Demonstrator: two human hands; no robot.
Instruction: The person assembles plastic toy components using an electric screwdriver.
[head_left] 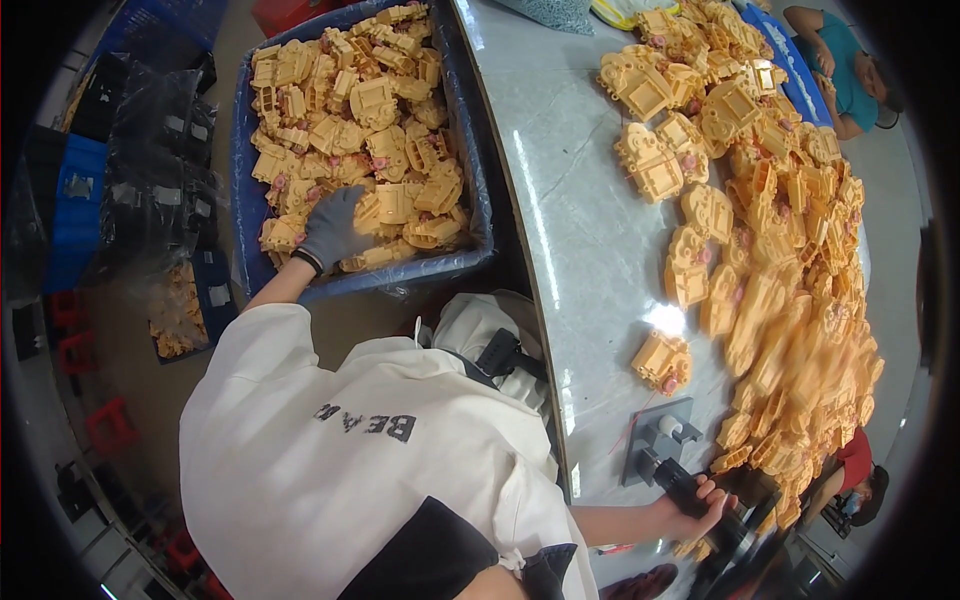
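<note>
Wearing a grey glove, my left hand [338, 232] reaches into a blue bin [484, 215] heaped with yellow plastic housings. Its fingers close on a yellow plastic housing [368, 212] at the near side of the heap, though the fingertips are partly hidden. At the table's near right, my bare right hand [705, 512] is wrapped round the body of a black electric screwdriver [680, 487]. The tool's front end lies beside a small grey fixture [640, 450] with a white knob. A single yellow housing with a pink part [662, 362] lies just beyond the fixture.
A long pile of yellow housings [790, 230] covers the right side of the grey table [540, 150]. Blue and black crates [75, 205] stand at the left. Red stools [108, 427] are on the floor. Two other people [850, 75] sit across the table.
</note>
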